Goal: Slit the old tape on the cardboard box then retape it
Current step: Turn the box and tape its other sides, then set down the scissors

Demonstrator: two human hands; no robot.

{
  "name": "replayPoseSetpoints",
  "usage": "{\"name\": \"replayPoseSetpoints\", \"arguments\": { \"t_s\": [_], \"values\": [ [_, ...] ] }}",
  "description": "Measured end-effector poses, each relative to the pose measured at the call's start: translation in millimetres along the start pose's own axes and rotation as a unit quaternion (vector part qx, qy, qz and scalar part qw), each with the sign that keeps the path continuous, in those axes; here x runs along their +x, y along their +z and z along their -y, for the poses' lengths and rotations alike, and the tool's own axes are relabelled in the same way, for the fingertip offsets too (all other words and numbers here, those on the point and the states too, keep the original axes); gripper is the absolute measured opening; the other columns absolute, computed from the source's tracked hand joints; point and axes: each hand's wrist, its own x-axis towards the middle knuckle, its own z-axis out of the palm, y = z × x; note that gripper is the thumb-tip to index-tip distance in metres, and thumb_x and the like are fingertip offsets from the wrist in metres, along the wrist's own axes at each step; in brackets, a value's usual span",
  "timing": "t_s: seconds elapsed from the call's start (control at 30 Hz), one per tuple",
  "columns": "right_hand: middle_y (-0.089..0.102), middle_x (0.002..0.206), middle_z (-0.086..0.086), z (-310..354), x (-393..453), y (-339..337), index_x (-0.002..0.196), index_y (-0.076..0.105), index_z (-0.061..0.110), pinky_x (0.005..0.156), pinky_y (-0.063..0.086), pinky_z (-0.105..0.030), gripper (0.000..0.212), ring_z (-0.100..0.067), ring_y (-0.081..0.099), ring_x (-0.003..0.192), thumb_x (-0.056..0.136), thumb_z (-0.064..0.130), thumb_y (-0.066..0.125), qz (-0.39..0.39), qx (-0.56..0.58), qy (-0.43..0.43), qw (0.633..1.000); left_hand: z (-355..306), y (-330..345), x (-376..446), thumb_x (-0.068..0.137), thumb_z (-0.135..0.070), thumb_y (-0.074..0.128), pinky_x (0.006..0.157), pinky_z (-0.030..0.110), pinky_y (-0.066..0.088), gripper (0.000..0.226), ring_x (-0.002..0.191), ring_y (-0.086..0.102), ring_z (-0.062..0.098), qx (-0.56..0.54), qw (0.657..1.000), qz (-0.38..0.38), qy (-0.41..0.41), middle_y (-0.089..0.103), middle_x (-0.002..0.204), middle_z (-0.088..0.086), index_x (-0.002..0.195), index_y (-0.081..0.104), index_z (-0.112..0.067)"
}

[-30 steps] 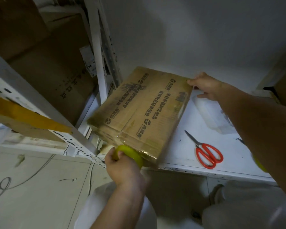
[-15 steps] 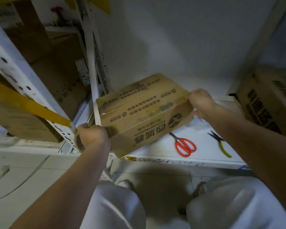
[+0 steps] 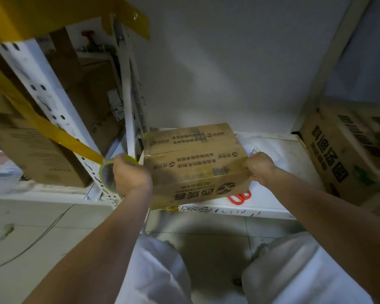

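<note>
A brown printed cardboard box (image 3: pixel 193 159) rests on the front edge of a white shelf (image 3: pixel 279 150), its near face overhanging a little. My left hand (image 3: pixel 131 175) is at the box's left side, closed around a yellow-rimmed tape roll (image 3: pixel 106 173). A yellow tape strip (image 3: pixel 53 130) runs from the roll up to the left. My right hand (image 3: pixel 260 168) grips the box's right near corner. Red-handled scissors (image 3: pixel 240 197) lie on the shelf, mostly hidden behind the box.
A larger printed carton (image 3: pixel 347 150) stands on the shelf at right. White perforated shelf posts (image 3: pixel 53 102) rise at left, with more cartons (image 3: pixel 42 156) behind them. Tiled floor (image 3: pixel 42 227) and my white-clad knees (image 3: pixel 160 273) are below.
The box has been turned and lowered to lie flatter on the shelf edge. My left hand with the roll moved up to the box's left side. The view has tilted upward.
</note>
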Motion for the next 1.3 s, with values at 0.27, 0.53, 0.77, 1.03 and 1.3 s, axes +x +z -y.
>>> {"name": "replayPoseSetpoints", "arguments": {
  "t_s": [0.27, 0.53, 0.77, 1.03, 1.3],
  "values": [
    [0.059, 0.114, 0.001, 57.6, -71.3, -2.5, 0.122, 0.059, 0.014, 0.086, 0.048, -0.023, 0.031, -0.014, 0.057, 0.101, 0.092, 0.022, 0.062, 0.045, -0.020, -0.312, 0.949, -51.4, -10.3, -48.0, 0.098, -0.013, 0.046, 0.087, 0.036, 0.049, 0.027, 0.103, 0.059, 0.025, -0.087, 0.966, 0.165, 0.177, 0.062, 0.109, -0.002, 0.117, 0.060, -0.027],
    [0.069, 0.093, 0.002, 77.8, -102.5, -11.2, 0.100, 0.072, 0.013, 0.082, 0.049, -0.024, 0.022, -0.010, 0.062, 0.087, 0.080, 0.019, 0.076, 0.127, -0.107, -0.408, 0.898, -50.6, -4.8, -113.0, 0.097, -0.005, 0.049, 0.068, 0.018, 0.036, 0.024, 0.086, 0.052, 0.001, -0.214, 0.892, 0.395, 0.055, 0.063, 0.110, -0.004, 0.113, 0.063, -0.016],
    [0.060, 0.068, 0.014, 73.6, -108.8, -24.4, 0.068, 0.066, 0.027, 0.063, 0.043, -0.023, 0.015, -0.007, 0.058, 0.069, 0.078, 0.029, 0.077, 0.075, -0.202, -0.402, 0.890, -49.9, -8.7, -120.0, 0.098, -0.009, 0.049, 0.054, 0.012, 0.035, 0.026, 0.074, 0.048, -0.004, -0.181, 0.881, 0.436, 0.027, 0.060, 0.095, -0.011, 0.117, 0.062, -0.020],
    [0.055, 0.071, 0.015, 62.6, -107.6, -21.0, 0.071, 0.060, 0.026, 0.058, 0.034, -0.019, 0.018, -0.004, 0.051, 0.068, 0.086, 0.033, 0.068, 0.015, -0.202, -0.428, 0.881, -35.4, -2.7, -108.8, 0.079, -0.015, 0.076, 0.103, 0.047, 0.041, 0.092, 0.117, 0.056, 0.029, -0.215, 0.867, 0.446, -0.064, 0.061, 0.121, 0.007, 0.149, 0.018, -0.029],
    [0.052, 0.083, 0.004, 50.1, -109.4, -6.9, 0.077, 0.051, 0.017, 0.069, 0.038, -0.029, 0.020, -0.015, 0.049, 0.079, 0.093, 0.025, 0.058, 0.005, -0.276, -0.456, 0.846, -21.3, 3.1, -120.0, 0.089, -0.006, 0.063, 0.068, 0.028, 0.054, 0.020, 0.077, 0.064, 0.019, -0.152, 0.861, 0.483, -0.053, 0.067, 0.097, 0.011, 0.109, 0.063, -0.003]
  ]
}}
